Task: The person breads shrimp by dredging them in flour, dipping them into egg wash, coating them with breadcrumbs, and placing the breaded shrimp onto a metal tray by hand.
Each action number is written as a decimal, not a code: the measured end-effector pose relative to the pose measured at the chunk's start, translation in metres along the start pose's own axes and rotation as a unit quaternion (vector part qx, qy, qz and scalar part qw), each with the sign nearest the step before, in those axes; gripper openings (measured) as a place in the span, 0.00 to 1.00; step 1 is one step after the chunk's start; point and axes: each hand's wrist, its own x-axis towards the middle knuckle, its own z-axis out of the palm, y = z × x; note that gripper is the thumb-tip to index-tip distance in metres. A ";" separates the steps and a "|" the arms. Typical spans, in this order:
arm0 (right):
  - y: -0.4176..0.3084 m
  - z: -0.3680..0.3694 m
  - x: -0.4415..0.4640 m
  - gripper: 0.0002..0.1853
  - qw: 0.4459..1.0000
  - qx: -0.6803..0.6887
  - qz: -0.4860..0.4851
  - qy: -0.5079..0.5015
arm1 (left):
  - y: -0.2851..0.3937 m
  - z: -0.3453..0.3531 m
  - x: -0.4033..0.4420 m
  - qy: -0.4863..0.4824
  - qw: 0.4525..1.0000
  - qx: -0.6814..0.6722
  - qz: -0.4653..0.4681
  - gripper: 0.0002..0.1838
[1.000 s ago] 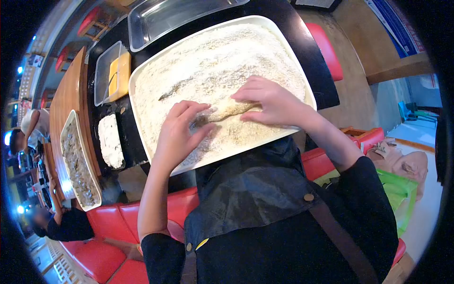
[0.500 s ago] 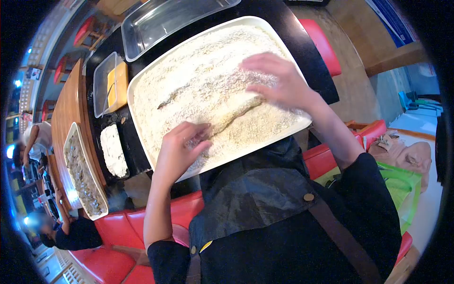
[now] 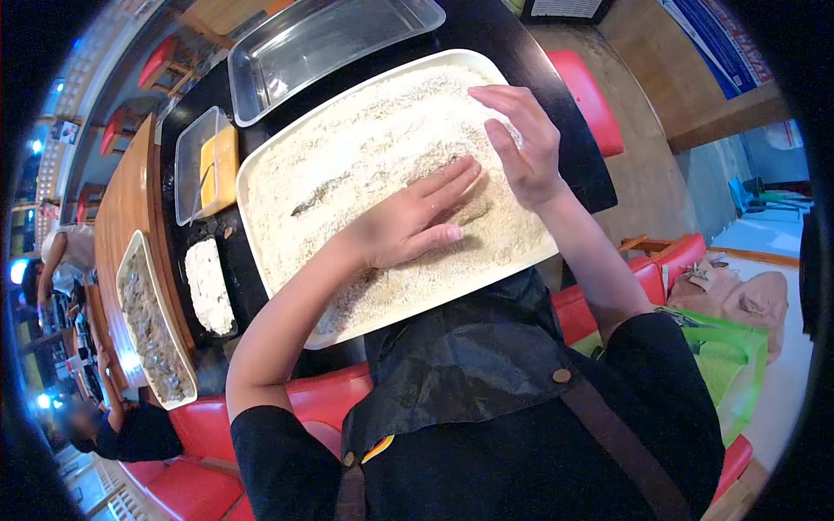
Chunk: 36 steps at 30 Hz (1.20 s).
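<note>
A large white tray (image 3: pixel 246 195) of pale breadcrumbs (image 3: pixel 382 130) lies in front of me. My left hand (image 3: pixel 408 224) rests flat on the crumbs near the middle, fingers stretched out. Partly under it, a long crumb-coated piece (image 3: pixel 476 211) shows; its kind is hidden by the coating. My right hand (image 3: pixel 527 148) is over the tray's right side, fingers slightly curved and thumb apart, with nothing visible in it. Toward the left, a dark thin tip (image 3: pixel 304 207) sticks out of the crumbs.
Left of the tray stand a clear tub (image 3: pixel 185 165) with yellow liquid (image 3: pixel 219 169), a dish of white powder (image 3: pixel 208 285) and a long tray (image 3: pixel 184 395) of greyish pieces. A clear empty-looking tray (image 3: pixel 347 48) lies beyond. Red seats (image 3: pixel 586 100) surround the table; people sit far left.
My left hand has moved right and forward, from the near end of the coated piece to lying flat over it. My right hand has lifted off it and turned upright at the right side.
</note>
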 end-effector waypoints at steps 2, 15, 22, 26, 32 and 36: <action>0.002 0.000 0.001 0.15 1.000 -0.012 -0.001 0.010 | 0.001 0.004 0.002 0.027 0.996 0.060 0.057 0.42; 0.006 0.002 -0.001 0.15 0.999 -0.009 0.028 0.015 | 0.013 0.034 0.007 -0.007 0.977 0.211 0.012 0.36; 0.001 -0.005 0.001 0.12 0.997 0.010 0.068 -0.035 | 0.001 -0.007 0.002 0.154 0.923 0.352 -0.034 0.33; -0.005 -0.028 0.001 0.17 0.966 0.073 0.090 -0.230 | 0.011 0.005 -0.008 0.267 0.946 0.171 -0.062 0.24; 0.000 -0.023 -0.009 0.20 0.924 0.118 0.069 -0.357 | 0.017 0.031 -0.005 0.311 0.930 0.156 -0.116 0.15; 0.008 -0.020 -0.010 0.23 0.914 0.075 0.043 -0.396 | 0.008 0.032 -0.005 0.298 0.937 0.159 -0.087 0.14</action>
